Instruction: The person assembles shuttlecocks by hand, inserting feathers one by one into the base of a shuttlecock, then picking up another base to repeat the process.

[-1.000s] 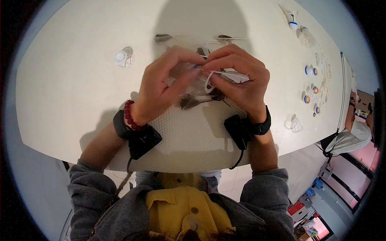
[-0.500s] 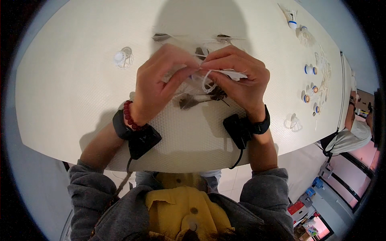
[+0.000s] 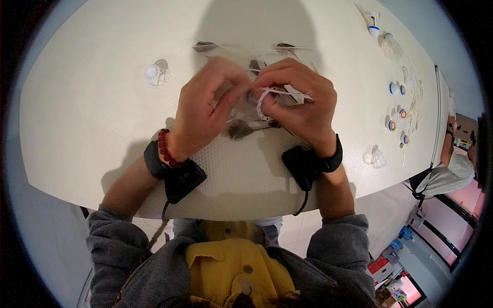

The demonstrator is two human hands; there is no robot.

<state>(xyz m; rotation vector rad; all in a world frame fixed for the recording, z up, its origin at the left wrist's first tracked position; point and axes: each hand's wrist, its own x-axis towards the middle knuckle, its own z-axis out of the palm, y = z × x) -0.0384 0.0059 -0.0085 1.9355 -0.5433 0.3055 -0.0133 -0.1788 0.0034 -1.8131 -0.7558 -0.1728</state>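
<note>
My right hand [image 3: 308,97] is curled around a white plastic shuttlecock skirt [image 3: 264,107], whose curved, perforated rim shows beside the thumb. A white feather [image 3: 294,94] lies across it between the fingers. Close against it, my left hand [image 3: 210,105] has thumb and fingers drawn together; blur hides what they pinch. Beneath the hands, dark-tipped feathers lie on the table, one dark feather [image 3: 241,129] just below the left fingers. Farther off are another dark feather [image 3: 205,46] and a dark-and-white feather [image 3: 287,47].
On the pale textured table [image 3: 92,128], a white shuttlecock skirt [image 3: 156,73] stands at left. At right lie a feathered shuttlecock [image 3: 373,28], several blue-banded cork bases [image 3: 394,88], loose white shafts [image 3: 415,92] and another skirt [image 3: 377,157]. Another person's arm [image 3: 448,138] shows beyond the right edge.
My right hand has shifted slightly left and turned the shuttlecock skirt, so more of its perforated rim shows. My left fingers have moved a little, still blurred.
</note>
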